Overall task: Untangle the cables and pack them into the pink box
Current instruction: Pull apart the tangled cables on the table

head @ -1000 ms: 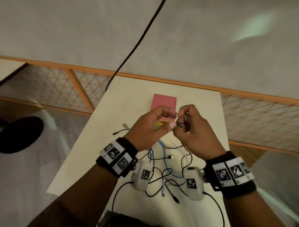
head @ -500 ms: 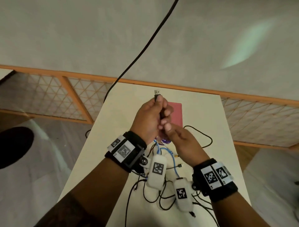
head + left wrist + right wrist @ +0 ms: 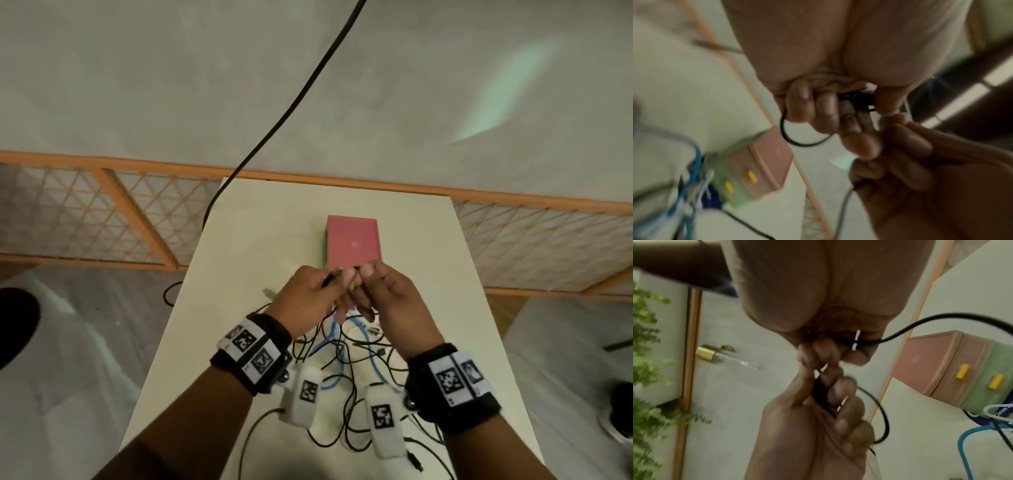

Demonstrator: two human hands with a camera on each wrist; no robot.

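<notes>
Currently both hands are raised over the worktop (image 3: 260, 219), just on the near side of the pink box (image 3: 352, 240), thumbs almost touching. Left hand (image 3: 308, 301): fingers curled tight round a black cable (image 3: 803, 142), a short loop of it hanging out below the fist. Right hand (image 3: 387, 301): fingers pinched on the same black cable, with a thin white tie (image 3: 856, 340) crossing it at the grip. Both hands are therefore clamped on the cable, none slack.

Pink box: lid closed, sits at the far middle of the worktop, on a green base with yellow clips. Remaining tangle (image 3: 349, 363) of black cables plus one blue cable (image 3: 366, 342) lies on the near side of the box, under the wrists.

Risks, as judged:
- The held cable trails down into the tangle; pulling it sideways could tighten a knot rather than free it.
- A lifted strand could drag the heap toward the box or off the near edge.
- The box is still shut, so both hands being occupied means the coil must be parked or held one-handed to open it, and it may spring loose.
- Wrist views are blurred; cannot tell whether the tie is fastened.
</notes>
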